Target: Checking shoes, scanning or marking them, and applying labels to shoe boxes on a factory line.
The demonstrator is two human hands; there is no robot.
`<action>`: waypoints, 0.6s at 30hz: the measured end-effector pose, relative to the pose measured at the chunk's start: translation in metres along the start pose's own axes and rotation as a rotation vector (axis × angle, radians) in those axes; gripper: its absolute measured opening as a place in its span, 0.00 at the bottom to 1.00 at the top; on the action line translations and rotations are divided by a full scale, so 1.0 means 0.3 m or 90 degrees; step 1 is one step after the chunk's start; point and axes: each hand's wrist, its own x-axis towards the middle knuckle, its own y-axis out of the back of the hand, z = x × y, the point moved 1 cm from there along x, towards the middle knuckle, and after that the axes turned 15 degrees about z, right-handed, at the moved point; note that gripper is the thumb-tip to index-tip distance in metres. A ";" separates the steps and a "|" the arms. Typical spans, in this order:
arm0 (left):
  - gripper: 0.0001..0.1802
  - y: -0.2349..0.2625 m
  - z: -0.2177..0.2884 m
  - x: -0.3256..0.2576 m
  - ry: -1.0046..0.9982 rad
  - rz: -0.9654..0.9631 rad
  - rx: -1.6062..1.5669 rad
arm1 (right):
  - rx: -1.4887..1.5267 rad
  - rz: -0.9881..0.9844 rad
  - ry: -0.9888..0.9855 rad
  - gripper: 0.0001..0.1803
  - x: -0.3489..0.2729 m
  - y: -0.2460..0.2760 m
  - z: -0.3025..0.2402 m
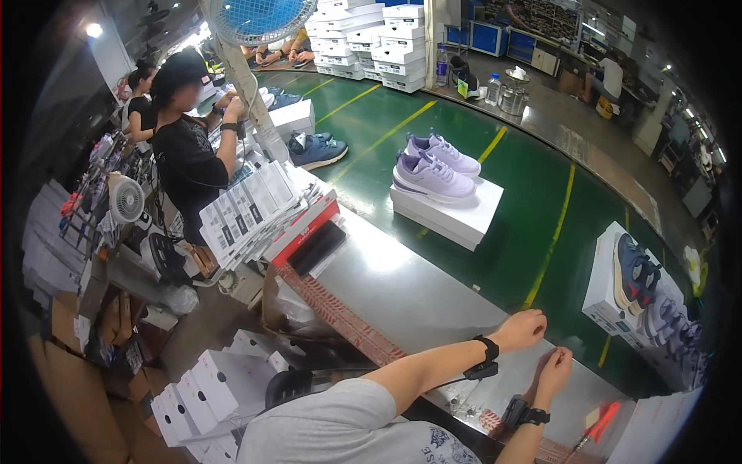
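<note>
Left hand loosely curled into a soft fist, knuckles up, resting at the far edge of the long grey metal workbench; whether anything sits inside the curl, cannot tell. Right hand just beside it, fingers bent and pinched narrow, wrist up; too small to say if they grip something. Both wrists carry black bands. Near the right forearm, on the bench's near corner, lies a red-handled tool. Beyond the hands runs the broad green conveyor belt with yellow stripes. To the right on it, close to the hands, a white shoebox carrying dark blue sneakers, with paler shoes on boxes behind. Further up the belt, well apart from the hands, a pair of lilac sneakers stands on a flat white shoebox; past that, a pair of blue sneakers. On the bench to the left, a fanned stack of white printed label sheets beside a red-edged tray. A person in a black cap and black shirt works at the bench's far end, near a blue fan. Stacked white boxes at the back.
</note>
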 end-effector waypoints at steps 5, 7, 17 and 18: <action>0.03 0.003 -0.009 -0.003 0.002 0.000 -0.006 | -0.003 0.007 0.013 0.09 -0.006 0.001 -0.003; 0.03 0.007 -0.011 -0.004 -0.005 0.005 -0.006 | 0.000 0.006 0.011 0.09 -0.009 0.006 -0.024; 0.03 0.013 -0.022 -0.006 -0.008 0.008 -0.002 | 0.012 0.003 0.020 0.09 -0.013 -0.015 0.002; 0.03 0.012 -0.025 -0.006 -0.010 0.008 0.000 | 0.010 0.002 0.022 0.09 -0.012 -0.014 0.001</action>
